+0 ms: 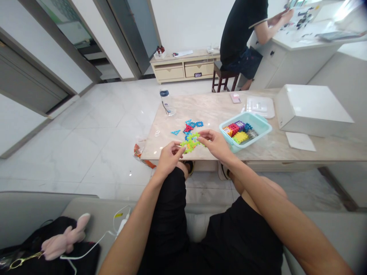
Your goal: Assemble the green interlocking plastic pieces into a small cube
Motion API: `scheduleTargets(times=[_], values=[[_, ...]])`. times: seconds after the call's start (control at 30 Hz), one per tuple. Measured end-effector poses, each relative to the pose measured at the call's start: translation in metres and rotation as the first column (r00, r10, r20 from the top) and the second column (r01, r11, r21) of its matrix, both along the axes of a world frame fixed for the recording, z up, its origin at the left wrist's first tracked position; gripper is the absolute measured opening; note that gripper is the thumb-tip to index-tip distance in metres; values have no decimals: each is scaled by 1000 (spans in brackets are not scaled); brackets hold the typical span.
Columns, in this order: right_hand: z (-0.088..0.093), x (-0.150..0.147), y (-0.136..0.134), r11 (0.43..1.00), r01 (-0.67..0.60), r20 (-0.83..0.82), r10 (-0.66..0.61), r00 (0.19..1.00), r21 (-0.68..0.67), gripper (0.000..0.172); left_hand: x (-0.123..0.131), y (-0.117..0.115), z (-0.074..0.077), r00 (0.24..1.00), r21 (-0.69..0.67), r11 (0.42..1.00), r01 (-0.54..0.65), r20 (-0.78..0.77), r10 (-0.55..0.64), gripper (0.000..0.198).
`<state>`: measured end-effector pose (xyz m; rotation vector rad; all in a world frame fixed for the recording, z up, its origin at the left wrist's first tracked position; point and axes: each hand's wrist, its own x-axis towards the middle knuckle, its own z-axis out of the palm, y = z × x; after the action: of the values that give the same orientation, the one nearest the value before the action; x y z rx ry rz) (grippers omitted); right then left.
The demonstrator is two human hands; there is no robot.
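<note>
We are pinching a flat yellow-green cluster of interlocking plastic pieces between our left hand and right hand, just above the marble worktop edge. We judge we are mid-assembly; next calls for another piece from the turquoise plastic tub. Its long axis is running left-right, lying nearly flat.

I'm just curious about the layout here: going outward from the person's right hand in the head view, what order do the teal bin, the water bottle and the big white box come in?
From the right hand:
1. Teal bin, just to its right.
2. Water bottle, up the table to the left.
3. White box, at the far right.
</note>
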<state>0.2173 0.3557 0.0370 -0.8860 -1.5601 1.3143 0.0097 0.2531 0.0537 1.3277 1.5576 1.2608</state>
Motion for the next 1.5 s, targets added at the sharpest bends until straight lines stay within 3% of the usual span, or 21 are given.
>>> scheduleTargets(times=[0.2,0.57,0.73,1.1,1.5], values=[[1,-3,-7,996,-68,21,70,997,-60,43,-2,1,0,1000,3,1000,-24,-3,24,40],[-1,-4,-9,984,-85,19,89,996,-154,43,-2,0,0,1000,2,1000,15,1,-15,41],[-5,-8,-11,987,-115,39,120,992,-108,42,-1,-2,2,999,-1,999,38,-8,-38,40],[-1,-7,-16,992,-130,138,129,982,2,23,3,-4,1,994,17,995,103,-27,-102,40],[-2,-8,-17,983,-165,171,150,974,75,28,1,-4,0,999,48,998,31,14,-32,43]])
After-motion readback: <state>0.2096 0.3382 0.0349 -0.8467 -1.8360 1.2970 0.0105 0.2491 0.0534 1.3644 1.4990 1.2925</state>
